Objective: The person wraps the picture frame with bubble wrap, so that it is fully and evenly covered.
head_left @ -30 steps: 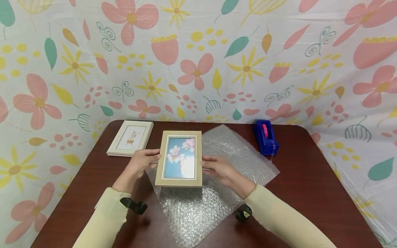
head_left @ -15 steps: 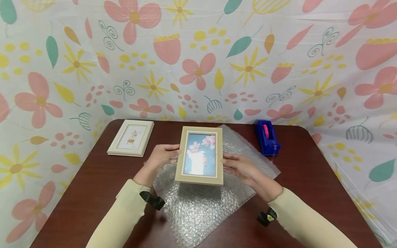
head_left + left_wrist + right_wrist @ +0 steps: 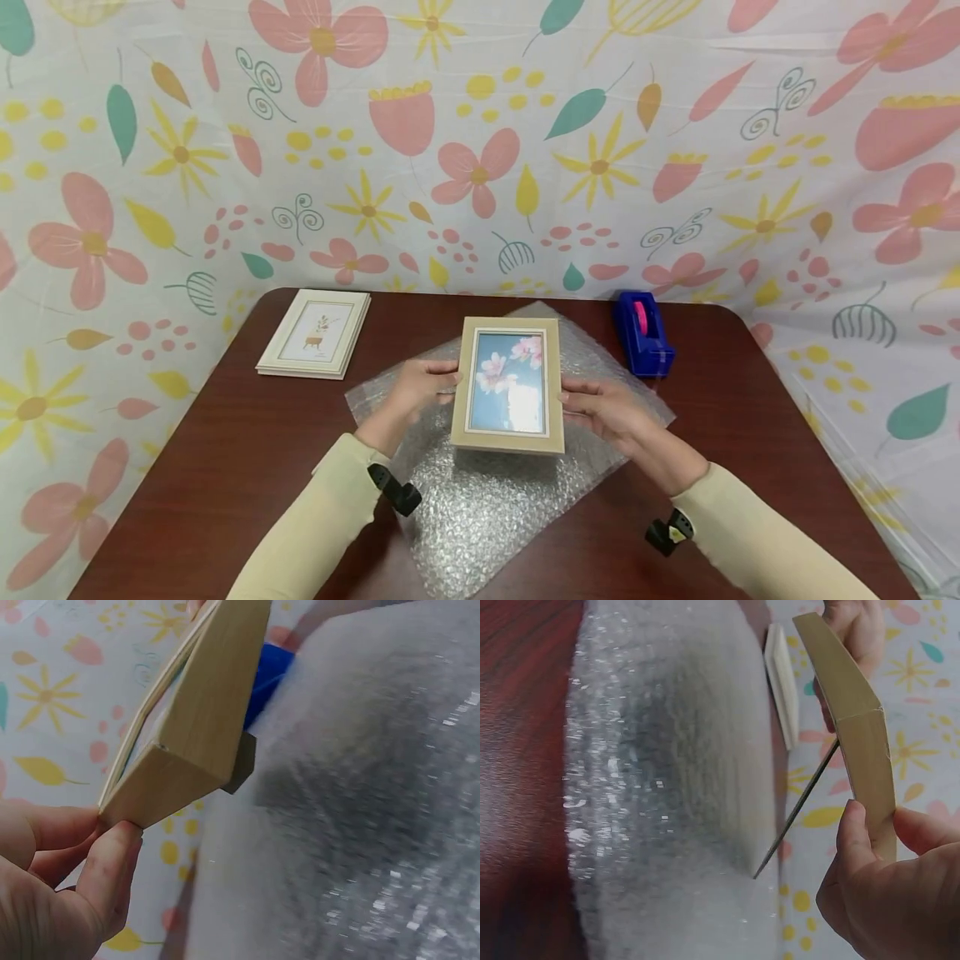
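The person wears a top with plain, pale yellow long sleeves: the left sleeve (image 3: 311, 521) and right sleeve (image 3: 761, 529) fit fairly closely, creasing softly near the wrists. Beside each cuff sits a black strap carrying a small black block, the left block (image 3: 406, 499) plain, the right block (image 3: 660, 538) beside a small yellow marking (image 3: 677, 535). The left hand (image 3: 412, 392) and right hand (image 3: 613, 412) are bare.

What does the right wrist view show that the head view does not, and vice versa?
Only the right wrist view: a thin dark strip, perhaps a stand, slanting out behind the picture frame.
Only the head view: the blossom picture on the frame's front and the blue tape dispenser.
Both: the picture frame, held by the left hand and right hand, the bubble wrap, table and floral backdrop.
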`<state>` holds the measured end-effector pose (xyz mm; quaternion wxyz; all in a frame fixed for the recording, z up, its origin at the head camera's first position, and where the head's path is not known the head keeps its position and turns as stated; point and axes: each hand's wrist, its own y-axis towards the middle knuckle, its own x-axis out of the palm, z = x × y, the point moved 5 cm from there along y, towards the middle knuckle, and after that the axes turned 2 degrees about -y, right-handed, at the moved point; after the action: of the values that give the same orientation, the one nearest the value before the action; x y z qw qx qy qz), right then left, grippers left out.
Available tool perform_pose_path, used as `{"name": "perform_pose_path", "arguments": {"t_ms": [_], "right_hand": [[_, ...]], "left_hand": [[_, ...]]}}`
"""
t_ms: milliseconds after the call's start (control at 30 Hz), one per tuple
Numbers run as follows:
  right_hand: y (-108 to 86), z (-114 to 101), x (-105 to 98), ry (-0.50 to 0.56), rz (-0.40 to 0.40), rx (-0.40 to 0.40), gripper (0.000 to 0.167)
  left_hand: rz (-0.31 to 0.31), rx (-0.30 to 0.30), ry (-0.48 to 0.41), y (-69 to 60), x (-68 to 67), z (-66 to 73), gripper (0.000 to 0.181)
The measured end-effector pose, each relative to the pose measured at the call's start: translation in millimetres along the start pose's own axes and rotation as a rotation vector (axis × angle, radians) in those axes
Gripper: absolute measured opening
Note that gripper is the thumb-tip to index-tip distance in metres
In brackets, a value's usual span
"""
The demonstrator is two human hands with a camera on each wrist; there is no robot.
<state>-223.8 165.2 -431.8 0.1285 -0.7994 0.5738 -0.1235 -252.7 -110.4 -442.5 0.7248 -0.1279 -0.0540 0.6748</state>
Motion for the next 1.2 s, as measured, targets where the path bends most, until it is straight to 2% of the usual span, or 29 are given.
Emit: {"name": "perform_pose_path", "arguments": {"t_ms": [267, 500, 633, 800, 1200], "right_hand": [[6.3, 20.7, 3.0, -0.019, 0.021, 0.036, 0.064], [12.7, 28.9, 8.7, -0.007, 0.033, 0.055, 0.061], [15.8, 32.7, 9.8, -0.028, 0.046, 0.073, 0.061], [17.6, 37.5, 11.8, -0.034, 0.064, 0.094, 0.060], [21.1, 47.5, 27.1, 0.004, 0.078, 0.117, 0.055]], "left_hand": [[0.023, -0.021, 0.022, 2.2, 0.8, -16.1, 0.036], [0.046, -0.080, 0.066, 3.1, -3.5, -27.2, 0.036], [0.054, -0.102, 0.068, 4.3, -4.3, -31.5, 0.035], [0.053, -0.101, 0.050, 6.1, -4.7, -35.2, 0.034], [0.038, -0.125, 0.081, 7.1, -15.1, -40.6, 0.035]]}}
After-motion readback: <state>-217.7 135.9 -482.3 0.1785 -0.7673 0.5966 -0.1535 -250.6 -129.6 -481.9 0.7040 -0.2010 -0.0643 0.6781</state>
